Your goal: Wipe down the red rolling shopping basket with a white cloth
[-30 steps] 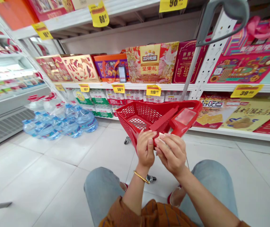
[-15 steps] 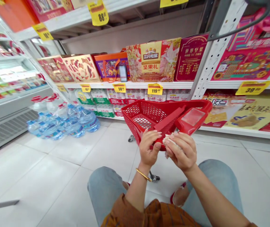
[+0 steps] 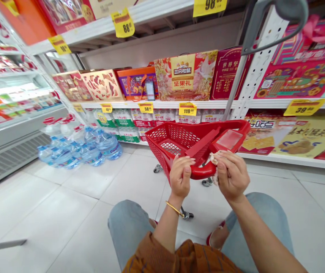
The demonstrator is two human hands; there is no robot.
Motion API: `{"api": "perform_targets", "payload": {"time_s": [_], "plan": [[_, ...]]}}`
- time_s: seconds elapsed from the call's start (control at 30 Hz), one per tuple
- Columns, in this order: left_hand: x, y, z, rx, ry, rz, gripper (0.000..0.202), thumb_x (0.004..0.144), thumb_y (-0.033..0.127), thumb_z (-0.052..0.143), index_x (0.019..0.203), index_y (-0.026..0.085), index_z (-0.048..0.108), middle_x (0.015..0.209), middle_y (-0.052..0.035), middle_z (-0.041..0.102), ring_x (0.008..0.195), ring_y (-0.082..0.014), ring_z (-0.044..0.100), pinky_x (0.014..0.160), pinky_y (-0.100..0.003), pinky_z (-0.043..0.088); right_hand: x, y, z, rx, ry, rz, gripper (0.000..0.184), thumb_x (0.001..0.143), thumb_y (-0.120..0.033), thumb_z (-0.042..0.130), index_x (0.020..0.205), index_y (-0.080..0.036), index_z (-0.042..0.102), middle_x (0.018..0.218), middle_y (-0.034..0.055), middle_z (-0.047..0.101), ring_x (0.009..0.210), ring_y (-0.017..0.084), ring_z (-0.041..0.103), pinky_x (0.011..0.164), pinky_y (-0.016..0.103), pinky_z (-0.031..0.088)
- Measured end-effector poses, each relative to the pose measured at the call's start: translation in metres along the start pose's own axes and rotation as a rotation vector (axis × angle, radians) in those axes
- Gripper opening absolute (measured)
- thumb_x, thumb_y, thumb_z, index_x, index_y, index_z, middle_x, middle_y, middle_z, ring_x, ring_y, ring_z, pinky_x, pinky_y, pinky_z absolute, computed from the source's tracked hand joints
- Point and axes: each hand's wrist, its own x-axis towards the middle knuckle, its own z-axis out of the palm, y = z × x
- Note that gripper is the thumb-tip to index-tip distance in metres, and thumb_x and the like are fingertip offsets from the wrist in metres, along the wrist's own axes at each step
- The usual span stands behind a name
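In front of my knees stands a red plastic shopping trolley (image 3: pixel 157 149) with perforated basket walls and small castors. My left hand (image 3: pixel 180 176) is closed round the left part of its red handle bar (image 3: pixel 204 171), a gold bangle on the wrist. My right hand (image 3: pixel 233 175) bunches a crumpled whitish cloth (image 3: pixel 214 161) against the handle's right bend, beside the clear-covered panel (image 3: pixel 228 139). Most of the cloth is hidden in my fingers. I see no goods in the visible part of the basket.
Behind the trolley, a white shelf (image 3: pixel 222 105) bears gift boxes (image 3: pixel 185 76), with packs of bottled water below. Large blue water bottles (image 3: pixel 105 144) stand on the floor at left, near a chilled cabinet (image 3: pixel 22 140). A grey-handled pole (image 3: pixel 238 79) rises behind the trolley.
My right hand has slid right along the handle with the cloth, away from my left hand, uncovering the bar between them. My left hand keeps its hold. The view has shifted slightly.
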Motion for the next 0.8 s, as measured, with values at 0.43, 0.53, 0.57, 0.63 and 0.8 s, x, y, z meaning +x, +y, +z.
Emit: {"api": "perform_targets", "payload": {"time_s": [0.43,0.53,0.57,0.63,0.8], "plan": [[-0.001,0.003,-0.007,-0.04,0.03,-0.025,0.027,0.097,0.029,0.047,0.087,0.02,0.071,0.091,-0.0039,0.075,0.092,-0.018,0.068,0.099,-0.043,0.043,0.005,-0.035,0.016,-0.006,-0.086,-0.233,0.018,0.082,-0.019,0.065,0.099,-0.025,0.067,0.088,0.0005,0.072,0.092,0.018,0.067,0.103,0.045,0.047],[0.0,0.003,-0.009,-0.047,0.023,-0.027,0.026,0.096,0.029,0.049,0.087,0.021,0.072,0.09,-0.0039,0.076,0.091,-0.0186,0.069,0.098,-0.044,0.044,0.005,-0.029,0.015,0.013,-0.102,-0.249,0.018,0.084,-0.02,0.064,0.101,-0.026,0.067,0.091,0.0009,0.072,0.093,0.019,0.067,0.105,0.047,0.045],[0.001,0.003,-0.009,-0.044,0.019,-0.026,0.027,0.096,0.03,0.049,0.087,0.021,0.072,0.09,-0.0041,0.076,0.092,-0.0189,0.069,0.098,-0.044,0.044,0.004,-0.027,0.014,0.021,-0.109,-0.25,0.019,0.084,-0.02,0.063,0.102,-0.026,0.067,0.092,0.0011,0.072,0.094,0.019,0.067,0.105,0.048,0.045],[0.001,0.003,-0.01,-0.037,0.011,-0.027,0.027,0.096,0.031,0.048,0.087,0.021,0.072,0.09,-0.0044,0.076,0.092,-0.0194,0.069,0.099,-0.045,0.044,0.003,-0.02,0.013,0.044,-0.116,-0.237,0.02,0.085,-0.02,0.062,0.103,-0.027,0.067,0.094,0.0014,0.072,0.096,0.02,0.067,0.106,0.05,0.044],[0.001,0.004,-0.012,-0.03,0.01,-0.04,0.028,0.096,0.032,0.048,0.087,0.021,0.072,0.091,-0.0047,0.076,0.094,-0.0199,0.068,0.1,-0.045,0.042,0.002,0.0,0.009,0.143,-0.093,-0.115,0.022,0.086,-0.016,0.059,0.103,-0.025,0.069,0.097,0.0032,0.071,0.098,0.022,0.066,0.107,0.058,0.04]]}}
